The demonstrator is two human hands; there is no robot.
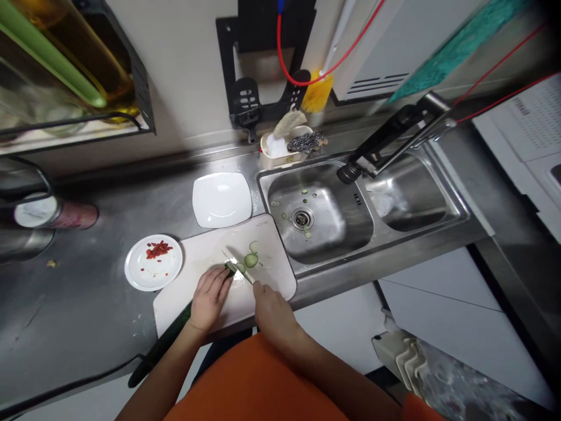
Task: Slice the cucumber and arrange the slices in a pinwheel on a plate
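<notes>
Closest in, on the left, a long cucumber (160, 344) overhangs the near edge of the desk (79, 292) and slants away rightward onto a white cutting board (278, 278). I see the left hand (213, 295) curled over it, pinning its far end; the right hand (272, 305), just right of that end, grips a knife (245, 274), blade crosswise. Slices (251, 260) lie beyond; farther, a squarish plate (222, 200) and sink (333, 219).

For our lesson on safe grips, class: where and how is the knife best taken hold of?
Probably grip the knife at its handle, hidden in the right hand, coming from the near right: the blade slants forward and left, close to the left hand on the cucumber.
</notes>
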